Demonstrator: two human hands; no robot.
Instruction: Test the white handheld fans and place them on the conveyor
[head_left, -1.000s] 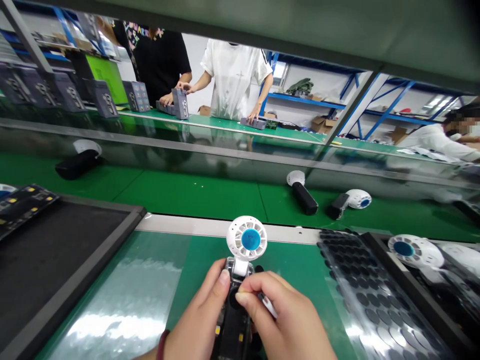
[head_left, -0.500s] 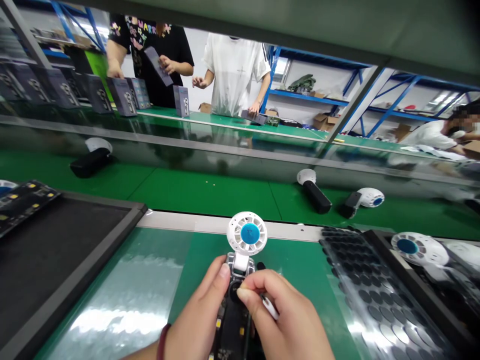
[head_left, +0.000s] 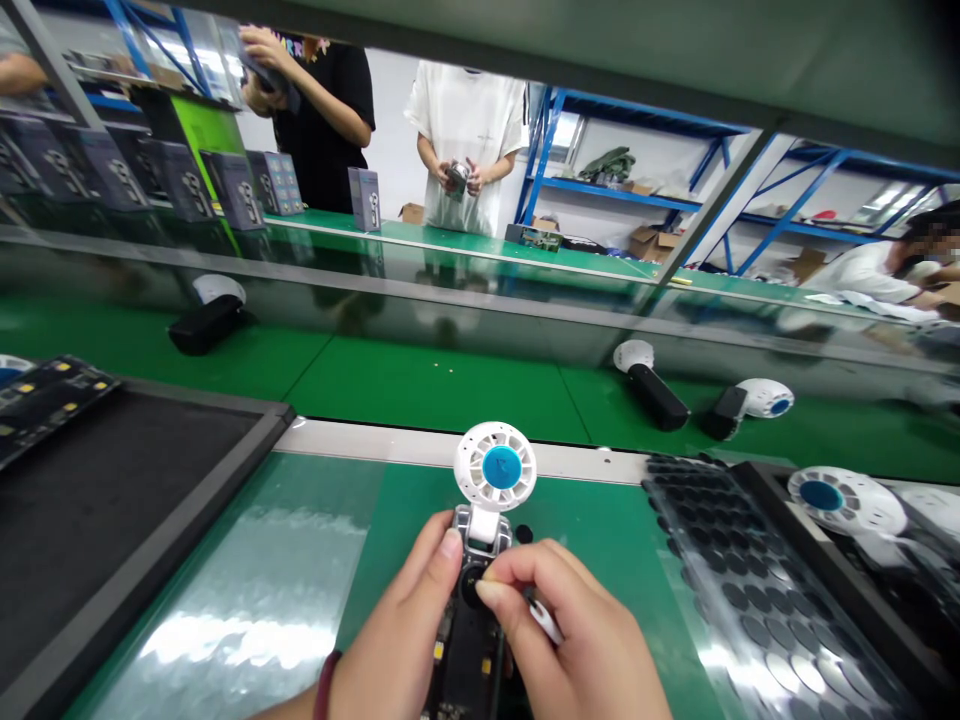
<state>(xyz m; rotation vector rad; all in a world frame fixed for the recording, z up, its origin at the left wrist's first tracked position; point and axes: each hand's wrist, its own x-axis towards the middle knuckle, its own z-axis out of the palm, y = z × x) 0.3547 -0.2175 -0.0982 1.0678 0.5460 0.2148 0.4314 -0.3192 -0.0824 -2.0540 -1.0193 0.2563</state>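
A fan-like device [head_left: 472, 655] stands in front of me, with a white round vented head [head_left: 495, 466] and a blue centre disc. Its black body bears yellow LEDs. My left hand [head_left: 409, 625] is closed round the body's left side. Against the upper body, below the hinge, lies a black round disc [head_left: 472, 586]. The thumb and forefinger of my right hand [head_left: 574, 635] are pinched together at this disc's right edge. Tucked within the same hand is a slim white tool [head_left: 546, 620], its tip dark. A loose black round piece [head_left: 524, 534] lies just beyond the fingers.
To the right lies a clear sheet of black round pads [head_left: 750, 590], beside a tray with more devices [head_left: 847, 500]. A dark-lined tray [head_left: 150, 480] stands left. Further devices [head_left: 658, 395] lie on the green belt [head_left: 420, 375]. Co-workers stand behind boxes [head_left: 366, 198] across it.
Devices on the belt have shifted right. My hands have barely moved. Across the belt, one co-worker has raised an object, and another now holds a small item in both hands.
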